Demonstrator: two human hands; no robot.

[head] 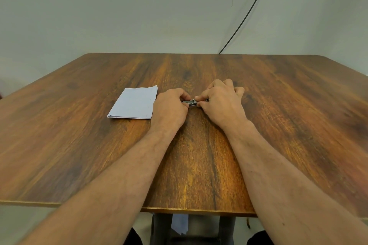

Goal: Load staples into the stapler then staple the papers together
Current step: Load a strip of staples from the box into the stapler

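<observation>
A small dark metal stapler (pixel 191 102) lies low over the wooden table (pixel 199 155), between both hands. My left hand (pixel 170 108) grips its left end with curled fingers. My right hand (pixel 221 101) pinches its right end with thumb and forefinger, the other fingers curled. Most of the stapler is hidden by the hands, and no staples can be made out. A folded stack of pale blue-white papers (pixel 134 103) lies flat on the table just left of my left hand.
A black cable (pixel 246 16) runs down the wall to the table's far edge at the right. The table's near edge (pixel 199 211) lies under my forearms. Another piece of paper (pixel 180 224) shows below the table.
</observation>
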